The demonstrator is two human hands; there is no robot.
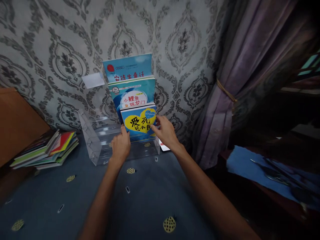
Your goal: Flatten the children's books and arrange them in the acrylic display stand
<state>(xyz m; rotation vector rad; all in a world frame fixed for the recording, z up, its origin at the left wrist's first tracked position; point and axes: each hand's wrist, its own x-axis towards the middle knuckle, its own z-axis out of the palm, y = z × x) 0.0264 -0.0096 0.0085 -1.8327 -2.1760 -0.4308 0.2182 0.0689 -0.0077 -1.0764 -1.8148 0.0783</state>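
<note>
A small blue book (pixel 137 126) with a yellow heart and black characters on its cover leans in the front of a clear acrylic book stand (pixel 91 143). My right hand (pixel 165 131) grips its right edge, thumb on the cover and fingers behind. At the lower left edge, my left hand (pixel 120 145) holds the same book with its fingers partly hidden. Behind it, a teal book (pixel 133 86) with a white circle stands on a higher tier. A taller light blue book (pixel 127 66) with red characters rises at the back.
Several books (pixel 50 151) lie stacked on the left beside a brown box (pixel 20 126). A white card (pixel 93 80) is at the stand's upper left. Right of the dark tablecloth (pixel 147 200) hang a tied purple curtain (pixel 220 86) and a blue cloth (pixel 260 170) with tools.
</note>
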